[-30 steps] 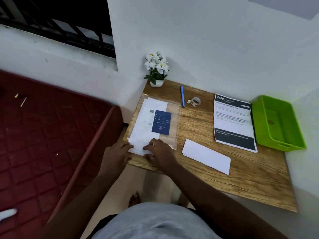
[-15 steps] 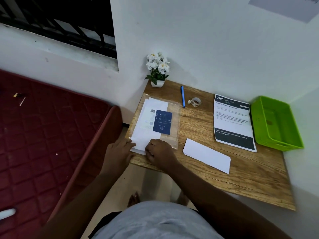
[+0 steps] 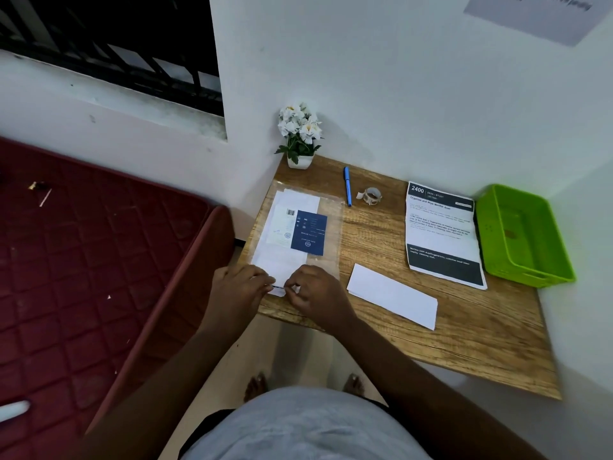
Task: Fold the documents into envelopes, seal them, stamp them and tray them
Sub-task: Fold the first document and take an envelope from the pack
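A clear plastic packet (image 3: pixel 331 227) of white envelopes with a dark blue label (image 3: pixel 309 232) lies at the left of the wooden desk (image 3: pixel 464 340). My left hand (image 3: pixel 237 287) and my right hand (image 3: pixel 318 293) both pinch the packet's near edge, fingertips almost touching. A single white envelope (image 3: pixel 391 295) lies flat to the right of my hands. A printed document (image 3: pixel 442 234) with black bands lies farther right, beside the green tray (image 3: pixel 524 237) at the desk's right end.
A blue pen (image 3: pixel 347 186) and a small roll of stickers (image 3: pixel 371 195) lie near the back wall. A potted white flower (image 3: pixel 299 136) stands in the back left corner. A red mattress (image 3: pixel 83 260) lies left of the desk.
Both hands have drawn closer together at the packet's near edge, going from resting on it to pinching it. The rest of the desk is unchanged.
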